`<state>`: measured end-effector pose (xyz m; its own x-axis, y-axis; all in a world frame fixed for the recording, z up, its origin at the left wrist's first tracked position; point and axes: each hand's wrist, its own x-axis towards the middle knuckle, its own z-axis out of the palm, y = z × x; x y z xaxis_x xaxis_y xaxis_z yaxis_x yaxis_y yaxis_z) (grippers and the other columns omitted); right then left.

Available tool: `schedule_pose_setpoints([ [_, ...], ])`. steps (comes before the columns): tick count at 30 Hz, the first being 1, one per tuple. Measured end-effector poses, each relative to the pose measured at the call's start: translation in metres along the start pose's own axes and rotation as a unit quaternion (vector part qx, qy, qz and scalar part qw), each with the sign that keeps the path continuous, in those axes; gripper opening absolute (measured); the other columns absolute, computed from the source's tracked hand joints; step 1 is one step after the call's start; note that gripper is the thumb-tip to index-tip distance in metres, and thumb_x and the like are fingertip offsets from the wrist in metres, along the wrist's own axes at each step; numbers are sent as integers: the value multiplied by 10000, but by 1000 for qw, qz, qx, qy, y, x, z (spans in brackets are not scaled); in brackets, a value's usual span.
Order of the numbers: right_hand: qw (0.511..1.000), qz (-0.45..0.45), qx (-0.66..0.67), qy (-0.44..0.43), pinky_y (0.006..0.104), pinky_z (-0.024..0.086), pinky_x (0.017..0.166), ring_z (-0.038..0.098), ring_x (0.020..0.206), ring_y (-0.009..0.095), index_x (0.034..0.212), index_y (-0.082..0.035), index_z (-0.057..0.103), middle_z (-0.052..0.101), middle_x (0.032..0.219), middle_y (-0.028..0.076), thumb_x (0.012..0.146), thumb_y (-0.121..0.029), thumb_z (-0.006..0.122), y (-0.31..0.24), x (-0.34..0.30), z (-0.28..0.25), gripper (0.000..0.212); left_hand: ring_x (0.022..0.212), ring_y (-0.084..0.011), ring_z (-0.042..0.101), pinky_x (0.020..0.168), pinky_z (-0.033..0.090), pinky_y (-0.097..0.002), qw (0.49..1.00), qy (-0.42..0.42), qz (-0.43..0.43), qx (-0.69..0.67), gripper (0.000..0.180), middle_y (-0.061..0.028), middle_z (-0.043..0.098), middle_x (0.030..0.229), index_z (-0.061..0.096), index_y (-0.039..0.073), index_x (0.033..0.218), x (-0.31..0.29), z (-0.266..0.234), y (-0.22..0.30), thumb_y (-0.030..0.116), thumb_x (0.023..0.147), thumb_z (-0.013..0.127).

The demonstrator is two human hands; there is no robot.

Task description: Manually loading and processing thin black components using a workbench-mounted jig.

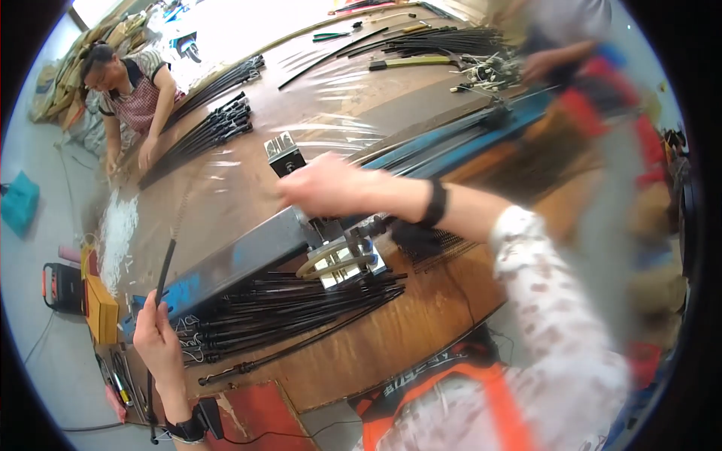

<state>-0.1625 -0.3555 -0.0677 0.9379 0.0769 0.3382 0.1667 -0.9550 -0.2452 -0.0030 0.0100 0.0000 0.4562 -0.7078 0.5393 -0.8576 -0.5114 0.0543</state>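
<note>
A worker's left hand (158, 338) pinches a thin black rod (165, 272) near its lower end and holds it upright over a brown wooden workbench (421, 316), above a heap of similar black metal rods with wire hooks (293, 308). The fingers are closed narrowly around the shaft. The right hand (323, 186), blurred in motion, reaches over a long blue steel beam (233, 263) toward a small clamping fixture with a pale ring (338, 259); whether those fingers grip anything cannot be told.

The rod looks light, stiff and slim, likely smooth enough to slip, so a hold low on the shaft, as here, or nearer its middle seems the steadiest. Its upper part fades into glare off the bench.

Across the bench another person in a checked apron (139, 101) leans over more bundled rods (210, 131). A third figure at the upper right is too smeared to read, as are the tools at the bench's far end.
</note>
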Motion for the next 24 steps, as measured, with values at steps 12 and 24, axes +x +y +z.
schedule_pose_setpoints([
  [12,963,156,-160,148,413,441,823,563,920,360,958,-17,591,591,927,172,903,-14,593,162,-241,-75,55,714,-331,658,595,528,-448,973,-67,173,-135,69,-129,634,743,642,126,928,82,149,127,173,879,630],
  [24,960,160,-127,192,392,443,806,558,873,329,946,-4,581,562,893,164,906,9,591,171,-243,-47,44,752,-367,645,659,515,-466,974,-82,115,-175,201,-146,649,761,626,75,805,68,163,114,227,932,594],
])
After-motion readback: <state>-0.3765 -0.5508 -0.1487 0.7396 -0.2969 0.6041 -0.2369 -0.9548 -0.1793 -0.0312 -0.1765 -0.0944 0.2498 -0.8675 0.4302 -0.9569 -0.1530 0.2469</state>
